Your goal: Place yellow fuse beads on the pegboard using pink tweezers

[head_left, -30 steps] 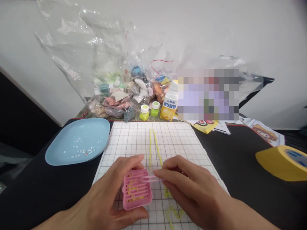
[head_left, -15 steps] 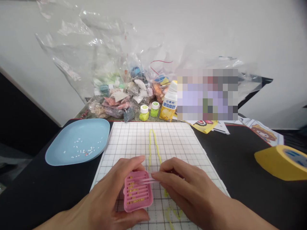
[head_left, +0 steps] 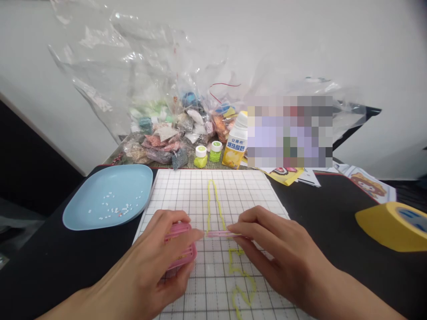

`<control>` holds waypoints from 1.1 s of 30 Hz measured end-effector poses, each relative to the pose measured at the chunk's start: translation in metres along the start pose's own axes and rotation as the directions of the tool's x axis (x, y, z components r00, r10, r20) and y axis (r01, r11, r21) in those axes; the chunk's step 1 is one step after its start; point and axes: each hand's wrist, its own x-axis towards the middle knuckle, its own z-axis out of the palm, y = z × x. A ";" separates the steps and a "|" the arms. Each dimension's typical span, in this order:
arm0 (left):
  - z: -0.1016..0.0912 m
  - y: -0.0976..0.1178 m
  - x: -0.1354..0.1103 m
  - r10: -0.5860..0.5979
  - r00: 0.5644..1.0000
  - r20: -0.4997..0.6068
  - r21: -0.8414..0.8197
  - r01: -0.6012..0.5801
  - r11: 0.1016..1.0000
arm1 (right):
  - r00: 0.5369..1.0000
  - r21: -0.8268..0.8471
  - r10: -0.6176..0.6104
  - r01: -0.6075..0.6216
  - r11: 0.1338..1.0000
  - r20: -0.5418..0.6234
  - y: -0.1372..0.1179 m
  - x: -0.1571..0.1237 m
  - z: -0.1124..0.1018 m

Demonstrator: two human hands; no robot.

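My left hand point(head_left: 156, 262) is closed around a small pink slotted bead tray point(head_left: 180, 249), lifted a little over the left part of the white gridded pegboard point(head_left: 240, 195). My right hand point(head_left: 276, 249) pinches pink tweezers point(head_left: 220, 234), whose tips point left toward my left index fingertip. Lines of yellow-green beads point(head_left: 213, 200) run down the middle of the board and curl near its front edge. The tray's contents are mostly hidden by my fingers.
A light blue plate point(head_left: 110, 195) with several small white beads lies left of the board. Behind stand two green-capped jars point(head_left: 208, 155), a yellow bottle point(head_left: 235, 146) and clear bags of bead packets point(head_left: 160, 133). A yellow tape roll point(head_left: 393, 224) sits at right.
My left hand has carried the pink tray to the left and tipped it. The tweezers have left the tray and moved up and right over the bead line.
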 end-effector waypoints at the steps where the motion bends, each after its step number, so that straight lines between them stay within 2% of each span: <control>1: 0.000 0.000 0.001 0.014 1.000 0.010 -0.006 -0.014 1.000 | 1.000 -0.005 0.004 -0.004 1.000 0.010 0.001 0.000 0.000; 14: 0.003 0.005 0.004 0.044 0.998 -0.044 0.044 -0.042 0.998 | 0.999 -0.023 0.013 -0.012 1.000 0.037 0.002 0.001 0.004; 18: 0.002 0.004 0.005 0.076 0.997 0.008 0.070 -0.076 0.995 | 0.999 -0.028 0.008 -0.007 1.000 0.047 0.002 0.001 0.005; 27: -0.004 0.003 0.005 0.068 0.990 0.127 0.116 -0.083 0.990 | 0.999 -0.043 -0.003 0.004 0.999 0.033 0.003 0.001 0.005; 33: 0.001 0.003 0.005 0.058 0.997 0.041 0.098 -0.062 0.993 | 1.000 -0.041 0.006 -0.007 0.999 -0.016 0.005 0.003 0.002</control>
